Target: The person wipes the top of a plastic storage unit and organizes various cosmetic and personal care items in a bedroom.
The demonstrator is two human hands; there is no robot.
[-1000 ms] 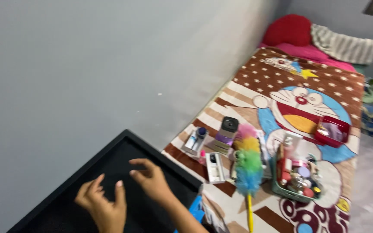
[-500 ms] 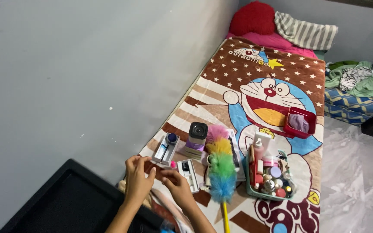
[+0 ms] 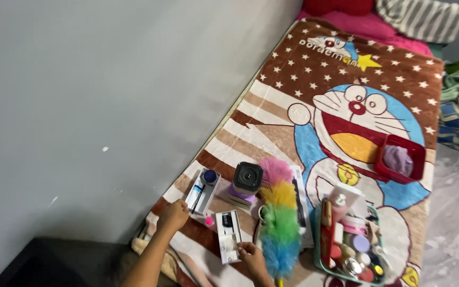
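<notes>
Blanket-covered bed: right hand (image 3: 252, 255) fingers pinch white box (image 3: 228, 236); left hand (image 3: 173, 215) curled beside.

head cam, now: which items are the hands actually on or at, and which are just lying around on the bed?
In hand or at the hands:
- left hand at the open white tray with a blue-capped jar
- right hand on the long white box
- small pink item between them

Lying about:
- rainbow duster
- black speaker
- green basket of cosmetics
- red tub
- cartoon blanket
</notes>
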